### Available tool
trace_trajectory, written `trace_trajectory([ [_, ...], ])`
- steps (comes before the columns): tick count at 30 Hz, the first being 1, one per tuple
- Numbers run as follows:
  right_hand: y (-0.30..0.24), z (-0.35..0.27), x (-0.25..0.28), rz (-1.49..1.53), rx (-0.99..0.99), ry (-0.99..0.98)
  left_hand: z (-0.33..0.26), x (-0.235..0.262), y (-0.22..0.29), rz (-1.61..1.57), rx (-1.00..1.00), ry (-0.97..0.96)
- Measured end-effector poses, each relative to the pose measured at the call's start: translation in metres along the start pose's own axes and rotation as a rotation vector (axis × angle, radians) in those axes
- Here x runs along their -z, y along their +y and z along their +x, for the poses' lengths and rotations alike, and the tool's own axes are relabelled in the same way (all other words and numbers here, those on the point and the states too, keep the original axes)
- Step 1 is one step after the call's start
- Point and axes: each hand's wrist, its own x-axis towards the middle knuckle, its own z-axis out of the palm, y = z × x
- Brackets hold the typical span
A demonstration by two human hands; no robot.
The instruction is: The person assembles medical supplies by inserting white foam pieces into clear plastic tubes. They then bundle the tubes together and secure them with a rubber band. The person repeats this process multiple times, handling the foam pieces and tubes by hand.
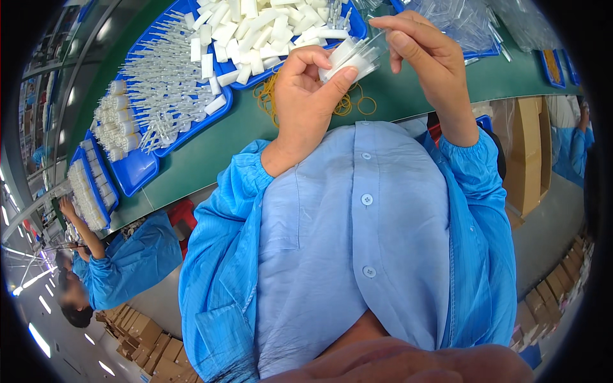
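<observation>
the bundle [351, 60] of pale, partly see-through pieces looks most at risk of coming apart. its ends fan out at uneven angles, and no band is visible around it, so a slack thumb could probably let pieces slide out. squeezing too hard might bend the thin ones, and a tug on one end could drag its neighbours along. anything dropped would likely land among the yellow bands [265, 96] on the green table [523, 76], or in the blue tray [359, 25] of white blocks [239, 32] at top centre, where pale pieces would be hard to spot.

the bundle sits at upper centre of the frame, gripped between the thumb and bent fingers of the left hand [310, 92], its loose ends pointing up and right. the right hand [437, 60] is just right of those ends, thumb and forefinger reaching toward them; whether it pinches a thin piece, i cannot tell. clear tubes [447, 22] lie behind it, at upper right.
</observation>
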Motion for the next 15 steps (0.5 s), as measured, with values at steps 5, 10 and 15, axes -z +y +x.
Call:
trace_trajectory([
  [5, -0.006, 0.006, 0.002, -0.130, -0.147, -0.065, -0.004, 0.000, -0.001, -0.116, 0.205, 0.034],
  [10, -0.012, 0.008, -0.019, -0.547, 0.257, 0.018, -0.001, 0.003, -0.001, -0.141, 0.263, 0.159],
  [15, -0.023, 0.007, -0.024, -0.725, 0.440, -0.082, -0.002, -0.005, 0.006, -0.214, 0.288, 0.199],
])
